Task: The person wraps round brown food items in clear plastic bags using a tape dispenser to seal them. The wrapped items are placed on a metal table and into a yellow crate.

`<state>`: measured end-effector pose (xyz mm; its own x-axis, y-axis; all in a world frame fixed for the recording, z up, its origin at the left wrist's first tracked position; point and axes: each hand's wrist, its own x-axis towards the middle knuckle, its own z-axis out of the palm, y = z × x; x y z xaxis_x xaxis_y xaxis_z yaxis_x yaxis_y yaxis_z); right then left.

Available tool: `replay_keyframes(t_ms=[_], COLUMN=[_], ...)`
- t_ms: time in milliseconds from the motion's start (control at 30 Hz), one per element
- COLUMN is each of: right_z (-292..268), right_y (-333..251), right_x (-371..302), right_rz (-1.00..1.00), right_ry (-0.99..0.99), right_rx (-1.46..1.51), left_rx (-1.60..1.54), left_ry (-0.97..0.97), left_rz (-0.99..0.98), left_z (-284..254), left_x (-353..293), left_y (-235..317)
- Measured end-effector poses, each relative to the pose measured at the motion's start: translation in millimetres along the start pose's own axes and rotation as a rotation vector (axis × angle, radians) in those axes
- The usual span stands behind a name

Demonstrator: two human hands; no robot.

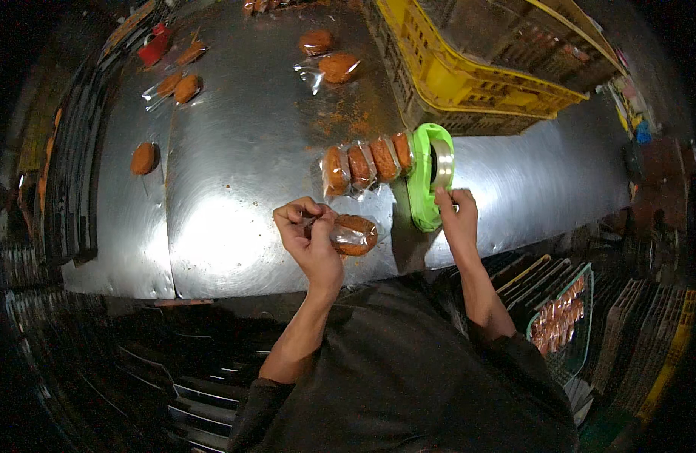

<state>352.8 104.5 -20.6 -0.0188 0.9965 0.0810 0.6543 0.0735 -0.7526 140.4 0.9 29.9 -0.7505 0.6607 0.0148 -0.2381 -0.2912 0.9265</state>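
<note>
My left hand (310, 234) is closed around the gathered end of a clear plastic bag with a brown bun (354, 235) inside, held low over the metal table. Beside it to the right, my right hand (459, 213) has its thumb and fingers drawn together at the near end of a bright green tape dispenser (421, 198). A shiny roll of tape (441, 164) sits in the dispenser. Whatever those fingertips pinch is too small to make out. Left of the dispenser, several bagged buns (361, 164) stand side by side in a row.
Stacked yellow and brown plastic crates (469, 90) stand at the far right of the metal table (242, 143). More bagged buns (339, 68) lie at the back, and others at the left. A red object (154, 45) is at the far left. Below right is a basket of packed buns (559, 321).
</note>
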Motion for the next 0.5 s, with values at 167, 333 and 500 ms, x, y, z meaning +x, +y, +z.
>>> replay_keyframes(t_ms=[167,333,500], right_z=[-16.1,-1.3,8.4], right_y=[-25.1,-19.4,-126.2], right_x=[-15.2,-70.8,-86.3], right_rz=[-0.076,0.577,-0.246], right_ry=[0.143,-0.213,-0.14], right_rx=[0.086,0.675,0.406], left_rx=[0.001,-0.004,0.016], left_ry=[-0.107,-0.219,-0.205], left_rz=[0.031,-0.011,-0.072], left_z=[3.2,5.7,10.6], left_x=[0.3,11.9,11.6], left_y=[-5.1,-17.2,-21.4])
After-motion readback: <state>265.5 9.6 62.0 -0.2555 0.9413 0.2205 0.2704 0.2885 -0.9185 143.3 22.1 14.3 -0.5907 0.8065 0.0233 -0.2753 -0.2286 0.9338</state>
